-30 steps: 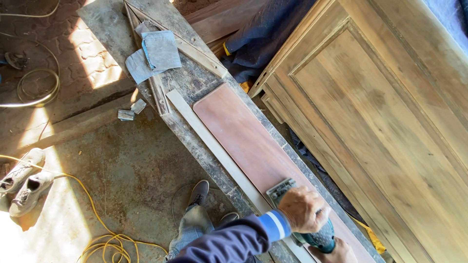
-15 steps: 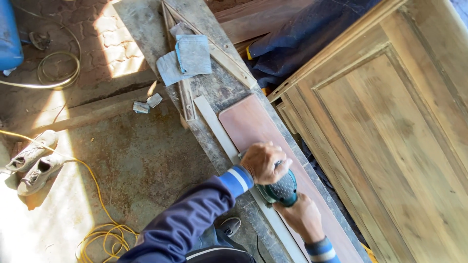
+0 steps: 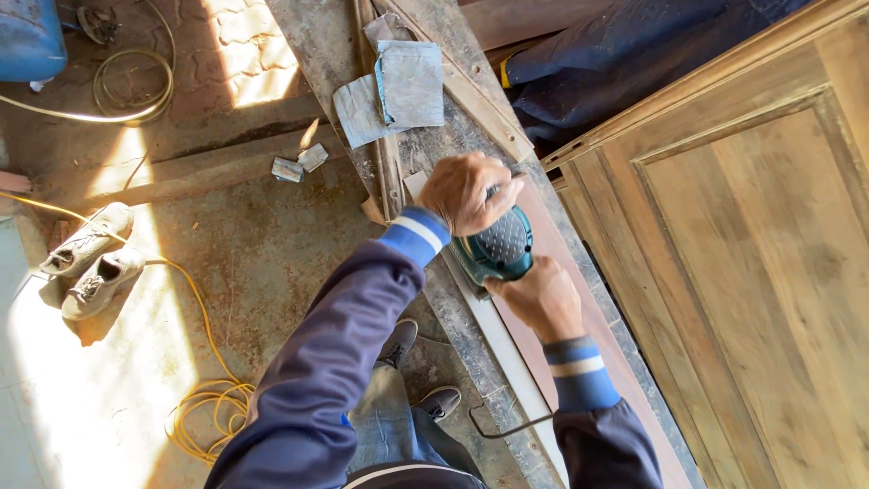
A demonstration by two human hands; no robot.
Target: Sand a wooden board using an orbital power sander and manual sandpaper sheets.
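Both my hands grip a teal handheld electric sander (image 3: 500, 249) on a long reddish-brown wooden board (image 3: 588, 335).

My left hand (image 3: 466, 192) lies over the sander's front end at its 11 o'clock side, fingers curled together and clamped on the housing; my right hand (image 3: 540, 297) clasps the rear at 5 o'clock, fingers wrapped under it. The sander sits flat near the far end of the board, which lies along a dusty grey workbench (image 3: 317, 36) beside a pale wooden strip (image 3: 507, 349). At 12 o'clock from the sander lie folded grey sheets of sandpaper (image 3: 394, 91). At 3 o'clock stands a large panelled wooden door (image 3: 760, 272). At 8 o'clock on the concrete floor (image 3: 272, 263) lie a coiled yellow cable (image 3: 204, 407) and a pair of white shoes (image 3: 90, 263).
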